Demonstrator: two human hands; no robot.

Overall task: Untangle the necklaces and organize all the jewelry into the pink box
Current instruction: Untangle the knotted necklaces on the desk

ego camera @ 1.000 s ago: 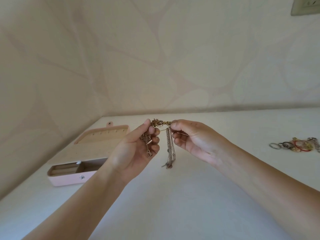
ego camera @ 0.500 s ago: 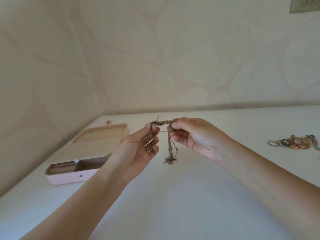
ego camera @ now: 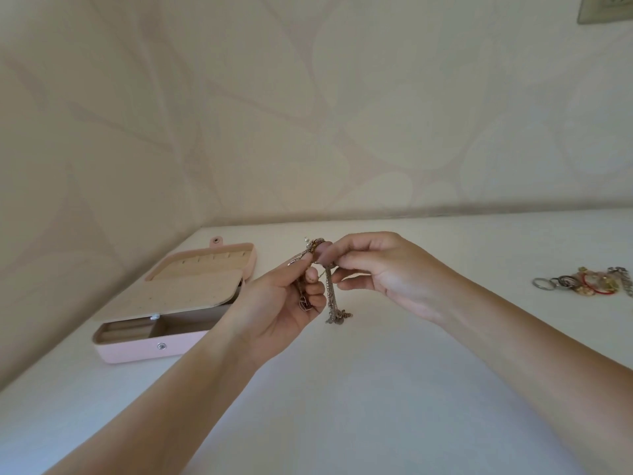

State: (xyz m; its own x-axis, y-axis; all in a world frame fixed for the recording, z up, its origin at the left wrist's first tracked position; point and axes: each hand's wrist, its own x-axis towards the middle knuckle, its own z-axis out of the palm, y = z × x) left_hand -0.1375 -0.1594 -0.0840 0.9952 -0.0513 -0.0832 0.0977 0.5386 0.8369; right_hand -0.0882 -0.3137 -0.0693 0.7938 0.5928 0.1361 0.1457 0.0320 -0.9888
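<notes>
A knot of tangled necklaces (ego camera: 331,296), gold and silver chains, is held up above the white table between both hands. My left hand (ego camera: 284,303) grips one side of it, with a pendant hanging inside the curled fingers. My right hand (ego camera: 380,272) pinches the top of the tangle between thumb and forefinger, and a silver bunch dangles below it. The pink box (ego camera: 137,349) lies open at the left, its lid folded back and its beige compartments showing. A pile of rings and other jewelry (ego camera: 585,284) rests at the far right.
The white table (ego camera: 359,389) meets patterned walls at the back and on the left, forming a corner behind the box. A switch plate (ego camera: 604,8) is on the wall at the top right.
My two hands have drawn closer together, so the gold chain stretched between them is now bunched at my right thumb. The hanging silver bunch has swung slightly.
</notes>
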